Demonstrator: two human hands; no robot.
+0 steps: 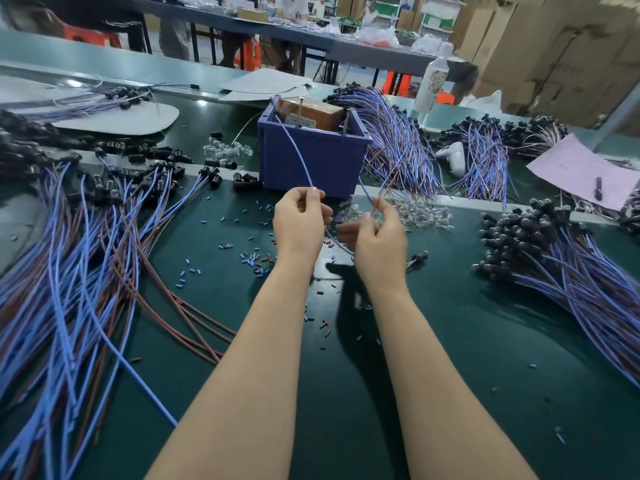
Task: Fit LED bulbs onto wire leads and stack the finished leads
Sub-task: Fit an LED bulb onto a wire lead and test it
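Head view looks down on a green table (433, 341); both forearms reach forward and the hands are raised side by side above it, close but not touching; the left hand (300, 225) has its fingers curled and its thumb and forefinger pinched on a blue wire (297, 150), which rises from the pinch to the rim of a blue box (311, 161) standing just beyond the hands; below the pinch the wire sags toward the right hand (379, 239); that hand's fingers are curled too, thumb and forefinger clamped on a thin wire end (374, 201); whether a bulb sits there I cannot tell; a heap of clear bulbs (424, 213) lies on the table just past the right hand; loose wires (69, 258), blue and brown, spread across the left side; finished leads (554, 251) with dark caps lie stacked on the right; small cut bits (252, 261) are scattered below the left hand; a pink paper (581, 168) lies far right.
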